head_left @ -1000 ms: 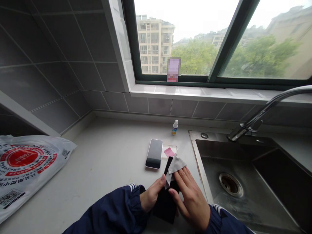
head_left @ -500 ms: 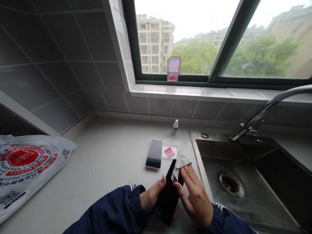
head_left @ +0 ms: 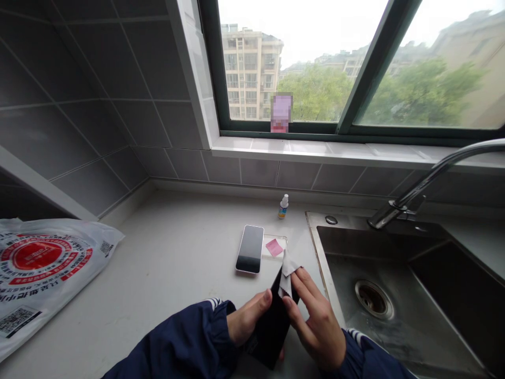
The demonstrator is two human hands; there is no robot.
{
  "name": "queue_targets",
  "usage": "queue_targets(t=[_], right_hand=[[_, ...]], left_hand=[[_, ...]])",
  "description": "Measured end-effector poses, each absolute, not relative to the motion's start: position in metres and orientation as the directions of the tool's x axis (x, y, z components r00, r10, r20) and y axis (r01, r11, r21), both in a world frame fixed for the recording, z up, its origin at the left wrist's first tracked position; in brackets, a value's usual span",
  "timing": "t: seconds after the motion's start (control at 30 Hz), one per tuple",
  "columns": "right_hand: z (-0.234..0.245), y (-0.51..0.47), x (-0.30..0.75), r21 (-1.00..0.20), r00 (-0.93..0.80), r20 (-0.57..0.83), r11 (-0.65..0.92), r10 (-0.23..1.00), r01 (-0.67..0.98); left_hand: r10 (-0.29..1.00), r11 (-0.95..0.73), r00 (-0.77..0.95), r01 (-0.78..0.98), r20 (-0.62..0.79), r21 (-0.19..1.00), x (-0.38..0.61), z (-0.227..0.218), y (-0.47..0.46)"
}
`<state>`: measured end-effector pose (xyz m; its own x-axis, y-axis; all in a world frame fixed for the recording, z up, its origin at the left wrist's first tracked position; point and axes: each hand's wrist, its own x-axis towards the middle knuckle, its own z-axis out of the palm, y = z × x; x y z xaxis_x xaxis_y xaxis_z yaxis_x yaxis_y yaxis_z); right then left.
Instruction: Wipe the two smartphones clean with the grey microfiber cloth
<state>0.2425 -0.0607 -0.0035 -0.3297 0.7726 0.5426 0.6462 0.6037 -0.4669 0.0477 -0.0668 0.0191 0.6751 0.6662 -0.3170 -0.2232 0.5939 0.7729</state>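
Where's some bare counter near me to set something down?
Bare counter lies between the plastic bag and the phone, and behind the phone. Crowded by the sink's edge, around the clear tray, and your left hand and right hand on the black device and cloth.

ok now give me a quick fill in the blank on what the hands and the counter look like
The left hand grips a black flat device while the right hand presses a ____ cloth onto it. A smartphone lies screen ____ on the counter. The plastic bag at far left bears a ____ round logo.

Missing words: grey; up; red
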Motion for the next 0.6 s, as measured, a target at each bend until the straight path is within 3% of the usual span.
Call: queue_targets(t=[0.3,0.5,0.6], right_hand=[[-0.0106,-0.0593,0.2428,-0.454,-0.269,0.562,0.563,0.782,0.69],[-0.0095,-0.061,0.2381,-0.346,-0.39,0.545,0.623,0.742,0.701],[-0.0094,-0.0599,0.2363,-0.285,-0.468,0.506,0.652,0.725,0.702]], left_hand=[[0.66,0.619,0.694,-0.284,-0.289,0.732,0.0481,0.0073,-0.06],[0.643,0.669,0.685,-0.284,-0.343,0.687,0.0474,0.0088,-0.0635],[0.655,0.666,0.707,-0.376,-0.265,0.644,0.0502,0.0061,-0.0613]])
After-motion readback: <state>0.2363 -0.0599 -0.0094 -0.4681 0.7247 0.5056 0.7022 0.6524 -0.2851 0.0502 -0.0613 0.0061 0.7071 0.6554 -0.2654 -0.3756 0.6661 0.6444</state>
